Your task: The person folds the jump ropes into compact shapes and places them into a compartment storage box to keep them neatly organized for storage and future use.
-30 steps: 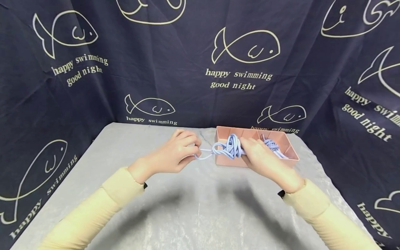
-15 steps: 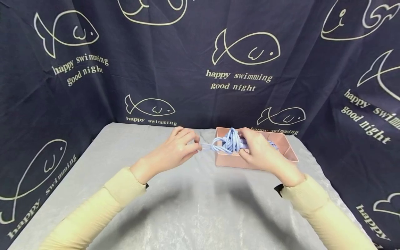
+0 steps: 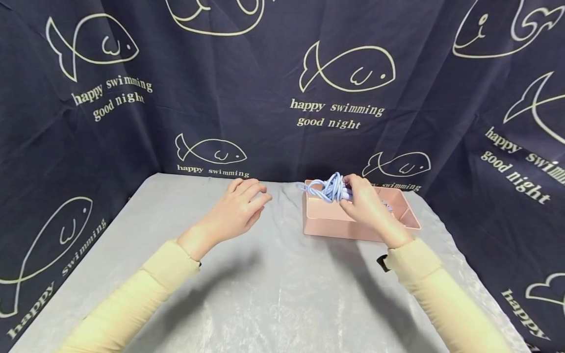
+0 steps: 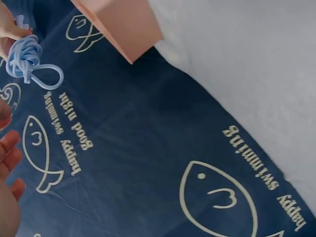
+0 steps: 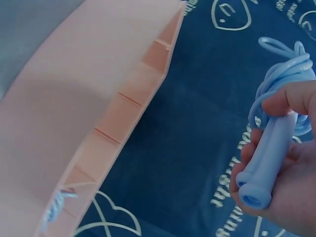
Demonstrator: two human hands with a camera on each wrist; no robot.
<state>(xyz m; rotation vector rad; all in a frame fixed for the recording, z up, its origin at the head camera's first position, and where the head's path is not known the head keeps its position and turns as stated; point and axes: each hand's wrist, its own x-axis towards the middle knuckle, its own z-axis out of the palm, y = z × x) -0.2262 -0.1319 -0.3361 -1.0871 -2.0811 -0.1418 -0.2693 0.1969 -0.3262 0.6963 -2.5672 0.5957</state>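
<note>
A light blue jump rope (image 3: 330, 189), wound into a bundle with one loop sticking out, is gripped by its two handles (image 5: 269, 163) in my right hand (image 3: 370, 208). It is held up over the left part of a pink box (image 3: 337, 228). In the right wrist view, the thumb lies over the handles and the fingers curl beneath them. My left hand (image 3: 231, 208) is raised left of the box with nothing in it, its fingers loosely bent and apart from the rope. A second blue rope bundle (image 5: 55, 210) lies inside the box, mostly hidden behind my right hand in the head view.
The pink box has a divider inside and stands at the back right of a table with a grey cloth (image 3: 282, 289). A dark blue curtain (image 3: 273, 98) with fish drawings hangs behind and on both sides.
My left hand has let go of the rope's looped end and drawn back left. My right hand has lifted the jump rope higher and slightly away over the box.
</note>
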